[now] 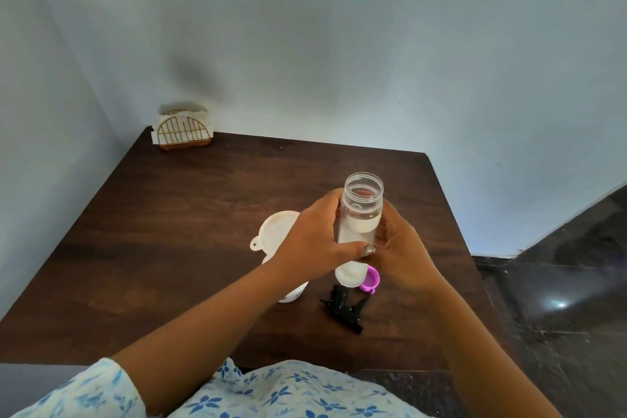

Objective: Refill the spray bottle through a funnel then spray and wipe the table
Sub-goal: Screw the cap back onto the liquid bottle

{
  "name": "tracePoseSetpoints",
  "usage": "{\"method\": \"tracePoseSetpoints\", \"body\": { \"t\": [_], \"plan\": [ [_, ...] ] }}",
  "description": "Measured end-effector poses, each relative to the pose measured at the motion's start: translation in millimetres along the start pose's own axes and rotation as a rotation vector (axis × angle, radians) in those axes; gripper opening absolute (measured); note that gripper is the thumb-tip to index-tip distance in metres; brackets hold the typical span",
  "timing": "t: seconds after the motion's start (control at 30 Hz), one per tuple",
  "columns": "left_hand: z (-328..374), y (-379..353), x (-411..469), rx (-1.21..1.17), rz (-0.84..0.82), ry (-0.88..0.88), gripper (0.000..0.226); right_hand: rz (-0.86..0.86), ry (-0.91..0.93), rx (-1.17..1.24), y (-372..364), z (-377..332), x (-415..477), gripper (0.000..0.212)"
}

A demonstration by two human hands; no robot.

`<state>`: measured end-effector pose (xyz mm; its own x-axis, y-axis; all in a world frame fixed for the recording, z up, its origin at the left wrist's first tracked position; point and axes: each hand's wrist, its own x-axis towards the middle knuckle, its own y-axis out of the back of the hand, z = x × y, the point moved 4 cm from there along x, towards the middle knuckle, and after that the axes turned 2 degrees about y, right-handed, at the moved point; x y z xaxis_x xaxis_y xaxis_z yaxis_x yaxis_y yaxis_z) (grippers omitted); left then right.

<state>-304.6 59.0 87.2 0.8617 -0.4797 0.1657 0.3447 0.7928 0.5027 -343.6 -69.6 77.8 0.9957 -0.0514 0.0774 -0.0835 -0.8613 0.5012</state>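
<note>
The left hand wraps and the right hand curls round the clear plastic spray bottle, uncapped and part-full, over the dark wooden table; refilling looks in hand, and next the white plastic funnel beside it needs seating in its neck.

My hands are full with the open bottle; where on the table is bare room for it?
Free: the left side of the table, from the napkin holder to the near edge, and the far strip behind the bottle. Crowded: near right, around white funnel, purple piece and black spray head.
</note>
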Motion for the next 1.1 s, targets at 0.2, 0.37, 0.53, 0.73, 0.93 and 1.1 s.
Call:
{"method": "tracePoseSetpoints", "body": {
  "t": [0.2,0.37,0.53,0.73,0.93,1.1],
  "plan": [
    [3,-9,11,-0.010,-0.042,0.074,0.067,-0.002,0.002,-0.010,9,2,-3,0.072],
    [8,-12,17,0.010,-0.028,0.064,0.066,0.007,-0.025,0.047,13,17,0,0.078],
    [8,-8,21,-0.015,-0.001,0.100,0.062,-0.050,-0.168,0.013,11,74,4,0.079],
    [4,-10,22,-0.018,0.004,0.135,0.062,-0.092,-0.324,-0.336,-7,134,8,0.067],
    [3,-14,22,-0.003,0.003,0.149,0.067,-0.154,-0.357,-0.655,-35,155,15,0.058],
    [-1,-14,20,0.004,0.004,0.159,0.068,-0.170,-0.328,-0.712,-52,164,18,0.045]
  ]
}}
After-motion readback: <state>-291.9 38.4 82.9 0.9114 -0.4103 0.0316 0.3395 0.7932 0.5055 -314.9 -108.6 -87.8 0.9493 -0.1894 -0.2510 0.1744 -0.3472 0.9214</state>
